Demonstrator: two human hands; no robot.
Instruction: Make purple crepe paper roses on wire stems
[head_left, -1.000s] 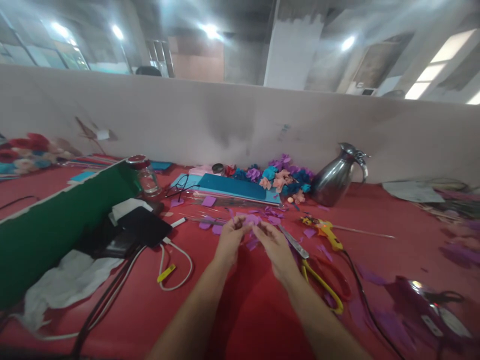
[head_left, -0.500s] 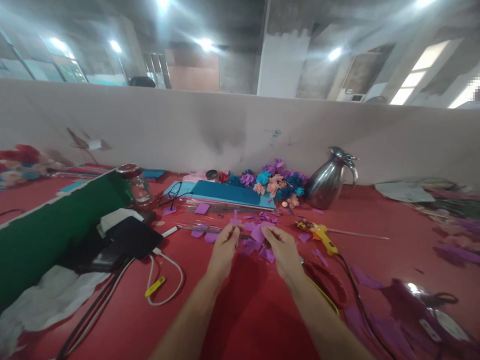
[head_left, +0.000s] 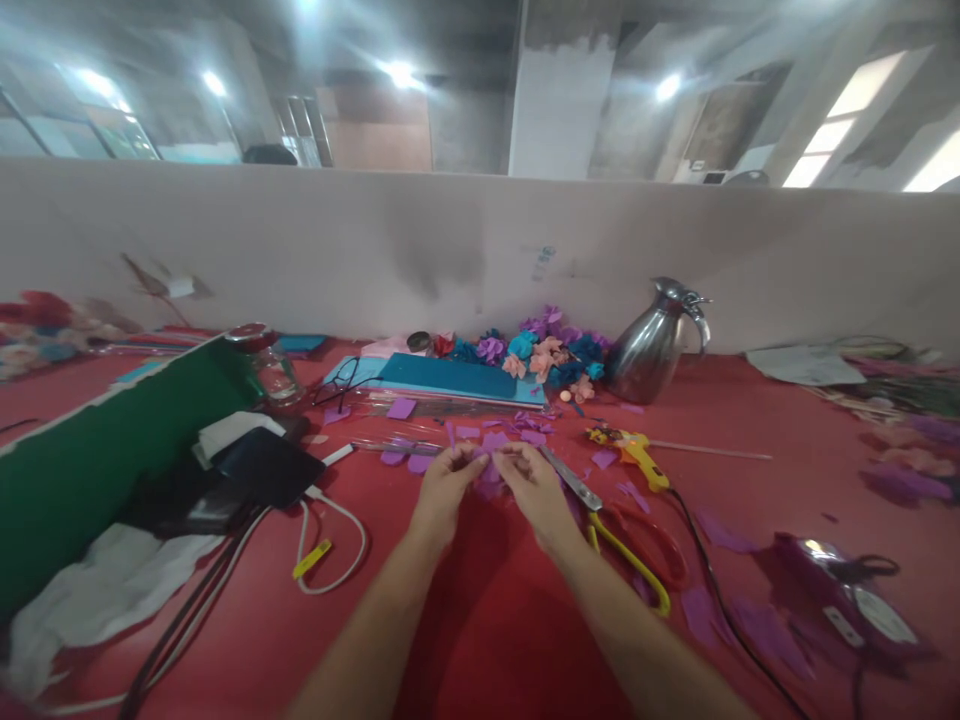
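Note:
A small piece of purple paper [head_left: 490,462] is pinched between my two hands over the red table. My left hand [head_left: 444,490] is closed, thumb and forefinger on the paper's left side; a thin purple strip [head_left: 451,434] shows just above its fingers. From the other side, my right hand [head_left: 534,490] also grips the paper, fingertips bent inward. Fingers partly hide the piece. Scissors [head_left: 592,505] with red and yellow handles lie beside my right hand. Loose purple paper pieces [head_left: 401,409] are scattered around and behind both hands.
A yellow glue gun [head_left: 641,460] with a cord lies to the right, before a metal jug [head_left: 652,345]. Paper flowers [head_left: 547,355] and blue sheets [head_left: 450,375] are at the back. Left are a green box [head_left: 112,450], a glass jar [head_left: 274,375] and white cables [head_left: 364,550].
My hands have drawn closer together, the right one shifting left with the purple paper. More of the scissors shows beside it. The whole view has shifted slightly.

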